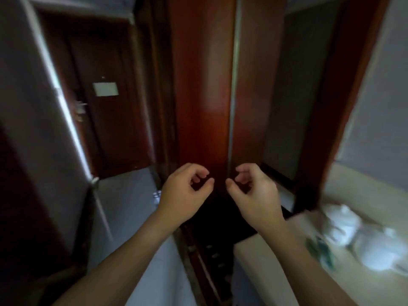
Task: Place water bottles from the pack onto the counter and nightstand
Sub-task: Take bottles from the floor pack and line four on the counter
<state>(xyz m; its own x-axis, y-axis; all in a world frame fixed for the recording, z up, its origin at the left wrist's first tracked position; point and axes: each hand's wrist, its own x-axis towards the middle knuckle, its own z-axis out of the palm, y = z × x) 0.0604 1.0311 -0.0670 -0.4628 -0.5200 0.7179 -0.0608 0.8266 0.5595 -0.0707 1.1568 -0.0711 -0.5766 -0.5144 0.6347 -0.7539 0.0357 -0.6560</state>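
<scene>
2 bare hands, left hand (184, 191) and right hand (254, 191), hover loosely curled and empty before a reddish-brown wooden wardrobe panel (203, 85). A blurred, clear shrink-wrapped pack of water bottles (362, 239) lies on the pale beige counter (276, 272), lower right. Judgement: bottles heavy, slippery, slightly squashy; grasp each mid-body.

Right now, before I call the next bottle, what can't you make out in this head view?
- Pale shapes on the counter at right: motion blur; I cannot tell whether they are bottles or wrapping.
- Small glinting thing on the floor: too small, partly behind the left hand.
- Nightstand: not in frame.
- Sign on the door: too blurred to read.
- Both hands, right hand included, are empty, fingers curled.
</scene>
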